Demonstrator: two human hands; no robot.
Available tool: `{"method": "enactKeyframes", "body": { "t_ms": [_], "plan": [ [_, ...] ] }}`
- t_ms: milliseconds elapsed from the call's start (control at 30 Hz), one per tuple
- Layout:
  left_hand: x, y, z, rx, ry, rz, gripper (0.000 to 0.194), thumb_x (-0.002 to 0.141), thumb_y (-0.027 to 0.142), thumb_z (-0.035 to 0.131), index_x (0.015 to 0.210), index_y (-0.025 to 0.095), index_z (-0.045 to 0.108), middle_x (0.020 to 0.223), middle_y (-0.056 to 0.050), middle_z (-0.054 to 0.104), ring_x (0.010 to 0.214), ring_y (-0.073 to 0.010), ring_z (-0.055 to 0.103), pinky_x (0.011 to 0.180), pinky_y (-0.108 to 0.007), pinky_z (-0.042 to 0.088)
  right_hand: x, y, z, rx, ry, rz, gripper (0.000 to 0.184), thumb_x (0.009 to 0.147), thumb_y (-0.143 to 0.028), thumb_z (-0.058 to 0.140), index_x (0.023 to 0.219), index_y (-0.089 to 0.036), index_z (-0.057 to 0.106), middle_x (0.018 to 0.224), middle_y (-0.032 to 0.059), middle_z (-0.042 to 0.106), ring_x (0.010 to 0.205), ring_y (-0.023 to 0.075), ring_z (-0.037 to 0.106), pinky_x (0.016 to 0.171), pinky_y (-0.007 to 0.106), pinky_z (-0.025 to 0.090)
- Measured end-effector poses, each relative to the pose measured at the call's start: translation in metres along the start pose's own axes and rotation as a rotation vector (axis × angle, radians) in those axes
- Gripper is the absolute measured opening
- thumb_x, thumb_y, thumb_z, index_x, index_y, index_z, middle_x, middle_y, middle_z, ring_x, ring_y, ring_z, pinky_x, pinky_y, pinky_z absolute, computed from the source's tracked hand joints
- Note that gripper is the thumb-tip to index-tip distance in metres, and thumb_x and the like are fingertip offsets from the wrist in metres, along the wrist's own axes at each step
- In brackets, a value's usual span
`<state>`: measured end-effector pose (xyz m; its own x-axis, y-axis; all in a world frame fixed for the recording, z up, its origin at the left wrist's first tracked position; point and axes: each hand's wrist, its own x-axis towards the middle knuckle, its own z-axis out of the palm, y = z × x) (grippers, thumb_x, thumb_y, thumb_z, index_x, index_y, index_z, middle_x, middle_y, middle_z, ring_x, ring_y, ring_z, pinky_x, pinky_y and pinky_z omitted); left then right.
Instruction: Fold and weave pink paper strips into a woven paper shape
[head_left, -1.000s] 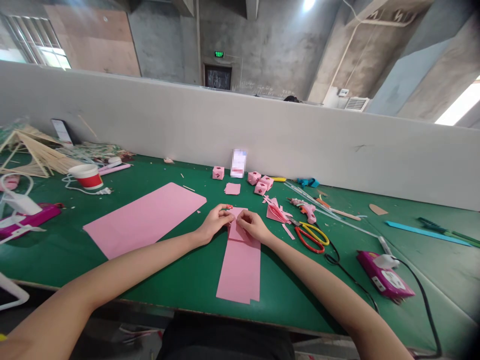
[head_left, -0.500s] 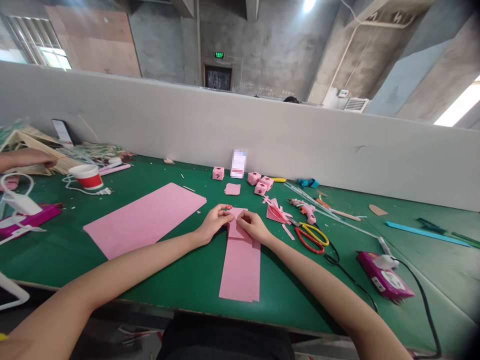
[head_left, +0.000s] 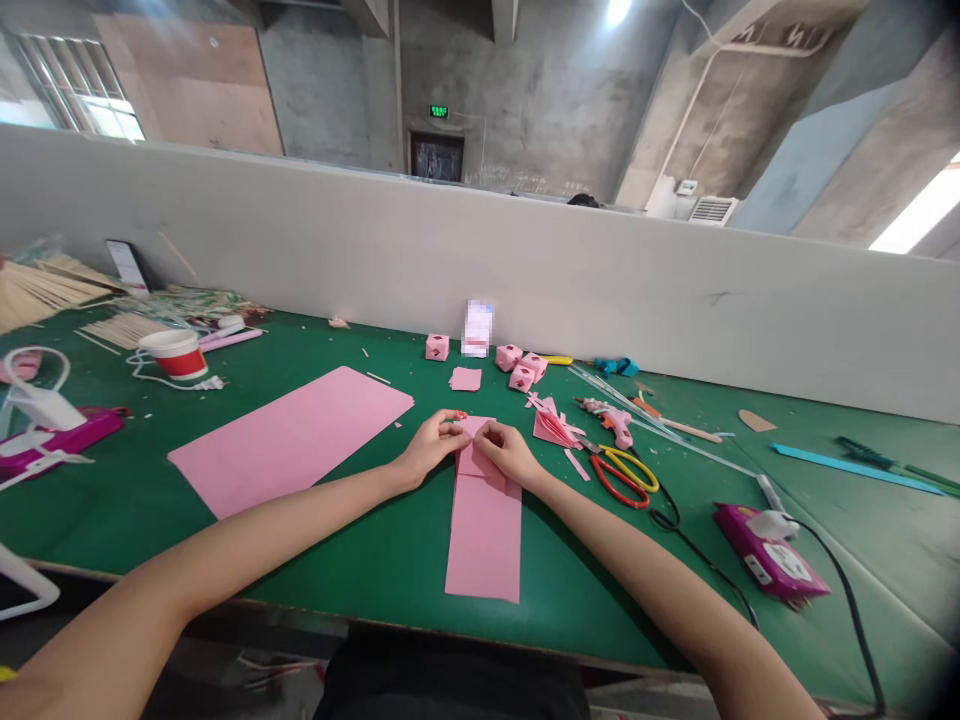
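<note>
A long strip of pink paper [head_left: 484,540] lies lengthwise in front of me, its far end folded over toward me. My left hand [head_left: 435,445] pinches the left side of the folded end, fingers closed. On the right side, my right hand [head_left: 510,452] is closed on the same fold, thumb and fingers pressed together. A large sheet of pink paper [head_left: 292,435] lies to the left. Just beyond my hands is a small stack of pink paper squares [head_left: 466,379]. Pink paper cubes [head_left: 509,357] with dark openings stand behind, one of them [head_left: 437,347] apart to the left.
Red-and-yellow scissors [head_left: 619,475], a pink glue gun [head_left: 619,425] and paper scraps lie to the right. A purple power strip [head_left: 769,555] with a black cable sits farther right. At left stand a paper cup [head_left: 174,356] and thin wooden sticks [head_left: 124,330]. A phone [head_left: 478,328] leans against the grey partition.
The pink strip's near end has shifted slightly, its layers now lining up more closely. My hands stay in nearly the same place. The other person's hand at far left has withdrawn from the sticks.
</note>
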<state>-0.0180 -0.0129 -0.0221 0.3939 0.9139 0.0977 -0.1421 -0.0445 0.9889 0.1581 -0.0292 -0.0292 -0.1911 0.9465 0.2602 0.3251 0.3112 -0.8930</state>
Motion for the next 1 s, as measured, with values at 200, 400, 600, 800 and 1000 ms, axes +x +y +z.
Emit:
{"method": "enactKeyframes", "body": {
  "t_ms": [200,400,600,800,1000],
  "plan": [
    [0.0004,0.0006,0.0005,-0.009,0.008,-0.005,0.041,0.072,0.028,0.073,0.106,0.017,0.052,0.079,0.001,0.061,0.071,-0.0135,0.059,0.072,-0.027,0.043,0.0001,0.0044,-0.0007,0.000,-0.008,-0.012,0.016,0.080,-0.032,0.056,0.072,-0.019,0.052,0.063,-0.0032,0.051,0.056,0.0112,0.044,0.054,0.023,0.033],
    [0.0007,-0.0014,-0.0006,0.018,-0.032,-0.012,0.045,0.073,0.032,0.074,0.109,0.017,0.051,0.081,0.001,0.062,0.076,-0.0152,0.060,0.074,-0.028,0.043,-0.0015,0.0009,-0.0012,0.010,-0.024,-0.027,0.017,0.081,-0.033,0.055,0.072,-0.019,0.051,0.061,-0.0041,0.049,0.054,0.0108,0.042,0.052,0.023,0.031],
    [0.0000,0.0002,0.0005,-0.032,0.014,-0.011,0.043,0.073,0.027,0.073,0.108,0.017,0.051,0.079,0.001,0.061,0.070,-0.0125,0.058,0.072,-0.027,0.043,0.0003,0.0034,0.0005,0.031,-0.013,-0.009,0.018,0.081,-0.034,0.056,0.074,-0.018,0.053,0.065,-0.0026,0.053,0.056,0.0113,0.046,0.056,0.024,0.034],
    [0.0018,-0.0015,-0.0009,-0.045,0.019,-0.019,0.042,0.073,0.027,0.073,0.108,0.017,0.051,0.080,0.001,0.062,0.071,-0.0127,0.059,0.072,-0.027,0.044,-0.0008,0.0004,-0.0011,0.031,-0.024,-0.014,0.019,0.082,-0.035,0.056,0.074,-0.019,0.052,0.063,-0.0035,0.051,0.056,0.0114,0.045,0.055,0.024,0.034],
    [0.0006,-0.0016,-0.0003,-0.011,-0.007,0.004,0.043,0.075,0.029,0.073,0.109,0.017,0.050,0.077,0.002,0.062,0.067,-0.0121,0.058,0.068,-0.026,0.043,-0.0016,-0.0033,-0.0017,0.016,-0.058,-0.021,0.018,0.082,-0.035,0.056,0.074,-0.019,0.052,0.062,-0.0040,0.050,0.055,0.0110,0.042,0.054,0.024,0.032]
  ]
}}
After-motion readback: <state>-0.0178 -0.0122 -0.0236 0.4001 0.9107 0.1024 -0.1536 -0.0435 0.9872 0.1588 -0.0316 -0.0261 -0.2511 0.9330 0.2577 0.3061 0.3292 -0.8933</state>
